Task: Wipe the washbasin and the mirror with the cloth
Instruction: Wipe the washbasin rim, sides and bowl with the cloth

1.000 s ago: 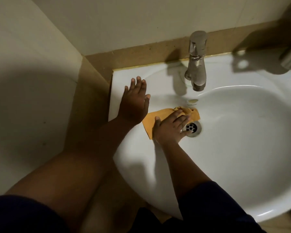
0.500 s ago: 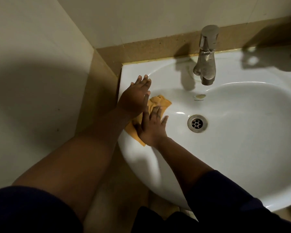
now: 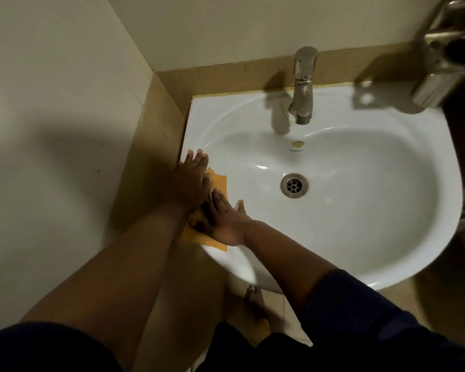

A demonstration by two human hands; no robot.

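The wiping is in its washbasin stage, and by my reading only partly through. The orange cloth (image 3: 217, 183) lies on the washbasin (image 3: 360, 237) at its left rim, towards the front-left curve, part of it draped over the outer edge. The right hand (image 3: 223, 221) presses flat on the cloth with its fingers (image 3: 215, 202) spread and straight, not curled round it. The left hand (image 3: 191, 183) rests flat on the left rim just behind, fingers extended, its palm touching or overlapping the cloth's upper edge; it seems to steady the person rather than to wipe.

How much of the bowl is already clean cannot be told: the white glaze is glossy all over, with highlights near the drain (image 3: 294, 185) and no clear wet trail. The right side of the bowl, the back ledge around the tap (image 3: 303, 84) and the front rim are well apart from the cloth, so I judge them probably left to do. The mirror is not in view and is therefore wholly outstanding.

The cloth is a thin, soft square, bright orange, mostly flattened with one loose corner showing beyond the fingers and another hanging at the basin's outer edge. It looks limp enough to follow the curved rim under a flat palm.
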